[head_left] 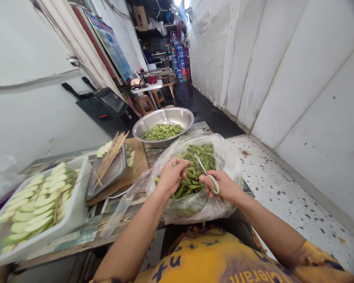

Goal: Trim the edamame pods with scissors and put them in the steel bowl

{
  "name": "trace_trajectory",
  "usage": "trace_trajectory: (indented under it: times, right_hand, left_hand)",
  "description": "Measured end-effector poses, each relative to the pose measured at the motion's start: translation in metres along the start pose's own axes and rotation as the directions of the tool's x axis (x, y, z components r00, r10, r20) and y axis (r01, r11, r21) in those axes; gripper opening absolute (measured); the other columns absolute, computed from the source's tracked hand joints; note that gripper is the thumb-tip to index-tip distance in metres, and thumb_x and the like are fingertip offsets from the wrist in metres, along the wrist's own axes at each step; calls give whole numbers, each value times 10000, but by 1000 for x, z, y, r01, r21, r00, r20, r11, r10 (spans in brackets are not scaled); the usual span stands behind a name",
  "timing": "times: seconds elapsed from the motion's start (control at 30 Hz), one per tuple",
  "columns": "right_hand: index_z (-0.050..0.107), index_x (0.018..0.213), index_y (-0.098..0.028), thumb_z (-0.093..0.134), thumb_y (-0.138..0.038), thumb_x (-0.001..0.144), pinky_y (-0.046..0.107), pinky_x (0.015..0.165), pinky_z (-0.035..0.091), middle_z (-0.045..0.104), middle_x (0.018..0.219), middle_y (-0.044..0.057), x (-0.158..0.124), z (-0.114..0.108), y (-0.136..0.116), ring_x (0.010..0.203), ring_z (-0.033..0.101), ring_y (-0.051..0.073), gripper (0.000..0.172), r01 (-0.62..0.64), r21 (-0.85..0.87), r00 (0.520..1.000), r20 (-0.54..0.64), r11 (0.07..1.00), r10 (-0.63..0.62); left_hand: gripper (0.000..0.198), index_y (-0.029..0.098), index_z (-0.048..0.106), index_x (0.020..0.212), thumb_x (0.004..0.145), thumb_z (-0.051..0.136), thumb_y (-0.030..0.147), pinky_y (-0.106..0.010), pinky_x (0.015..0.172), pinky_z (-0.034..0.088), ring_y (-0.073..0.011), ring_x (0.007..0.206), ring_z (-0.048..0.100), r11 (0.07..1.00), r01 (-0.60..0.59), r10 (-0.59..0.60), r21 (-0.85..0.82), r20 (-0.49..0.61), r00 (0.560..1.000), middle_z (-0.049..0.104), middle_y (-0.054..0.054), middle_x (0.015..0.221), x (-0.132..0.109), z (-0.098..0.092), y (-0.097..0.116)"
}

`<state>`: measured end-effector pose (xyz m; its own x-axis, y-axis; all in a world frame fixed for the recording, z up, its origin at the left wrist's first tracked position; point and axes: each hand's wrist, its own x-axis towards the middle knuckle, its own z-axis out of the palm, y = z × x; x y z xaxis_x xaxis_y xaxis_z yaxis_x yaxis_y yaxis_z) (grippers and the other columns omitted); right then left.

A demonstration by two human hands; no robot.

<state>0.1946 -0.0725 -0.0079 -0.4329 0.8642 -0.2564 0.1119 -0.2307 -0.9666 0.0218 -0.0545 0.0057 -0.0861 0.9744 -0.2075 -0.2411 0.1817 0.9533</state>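
Note:
My right hand (221, 184) is wrapped round a pair of scissors (201, 164) with pale green handles, the blades pointing up and away over the pods. Left of it, my left hand (174, 173) has its fingers curled in a pinch; what they hold, if anything, is too small to make out. Beneath both hands lies a heap of green soybean pods (191, 186) inside a clear plastic bag (191, 212), whose mouth is spread wide. Behind the bag, a steel bowl (186, 116) holds more green pods (163, 132).
At left, a white tub (84, 184) contains skewered pale green slices (32, 212). Bamboo skewers (113, 153) lie across a metal tray (122, 163) on a wooden board (140, 157). A white wall (283, 78) runs along the right. Farther back stands a small table (152, 87) with stools.

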Motion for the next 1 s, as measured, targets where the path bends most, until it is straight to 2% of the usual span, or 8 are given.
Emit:
trace_trajectory:
  times: [0.1, 0.2, 0.27, 0.33, 0.4, 0.47, 0.8, 1.0]
  right_hand:
    - [530, 740, -161, 622, -507, 760, 146, 291, 323, 537, 540, -40, -1, -3, -2, 413, 526, 88, 358, 25, 59, 1000, 4, 998, -25]
    - [556, 781, -153, 617, -521, 761, 148, 300, 332, 546, 556, -31, -1, -6, -2, 431, 536, 93, 374, 37, 93, 999, 11, 995, -38]
    - [567, 790, -148, 609, -518, 769, 147, 297, 324, 544, 554, -29, -1, -6, -1, 426, 531, 91, 374, 33, 103, 999, 18, 994, -35]
    - [569, 795, -146, 606, -509, 774, 147, 293, 319, 543, 550, -29, 0, -6, 0, 421, 527, 91, 366, 31, 109, 999, 22, 994, -33]
    - [563, 791, -146, 608, -507, 774, 149, 291, 318, 542, 548, -30, -1, -6, 0, 419, 524, 91, 364, 33, 112, 999, 23, 993, -36]
    - [555, 788, -146, 610, -510, 771, 150, 292, 318, 539, 545, -31, -1, -6, 0, 421, 521, 91, 368, 37, 111, 999, 25, 993, -40]
    - [539, 756, -157, 602, -537, 771, 162, 305, 318, 532, 540, -33, -4, -7, 0, 431, 513, 92, 385, 23, 71, 998, 53, 997, -26]
    - [498, 725, -172, 600, -544, 771, 164, 295, 312, 531, 550, -39, -2, -6, -1, 418, 500, 87, 388, 22, 28, 996, 81, 999, -24]
  left_hand:
    - [128, 158, 482, 619, 568, 571, 234, -168, 349, 127, -71, 454, 459, 991, 89, -88, -97, 19, 996, 618, -42, 687, 10, -9, 8]
    - [123, 169, 551, 639, 611, 529, 287, -198, 374, 182, -94, 441, 432, 978, 16, -17, 208, 1, 1000, 547, -4, 571, 19, -15, 11]
    - [166, 173, 647, 711, 643, 572, 305, -230, 450, 299, -125, 488, 474, 783, -131, 128, 607, 49, 991, 541, 2, 538, 22, -15, 8]
    - [198, 186, 709, 785, 653, 624, 308, -272, 581, 383, -178, 618, 557, 448, -245, 172, 860, 186, 967, 617, -28, 614, 24, -14, 5]
    - [193, 201, 727, 803, 663, 642, 304, -300, 675, 403, -223, 743, 597, 209, -286, 127, 935, 264, 956, 679, -64, 739, 27, -11, 1]
    - [171, 202, 728, 783, 655, 660, 292, -306, 701, 404, -245, 792, 609, 141, -286, 116, 948, 271, 955, 698, -92, 806, 30, -10, -2]
    - [38, 221, 717, 637, 632, 680, 211, -280, 674, 402, -223, 681, 597, 275, -398, 134, 875, 375, 917, 691, -75, 685, 47, -22, 4]
    - [226, 175, 709, 716, 768, 540, 316, -225, 587, 393, -147, 610, 537, 640, -409, 177, 650, 393, 902, 669, -30, 705, 28, -11, 14]
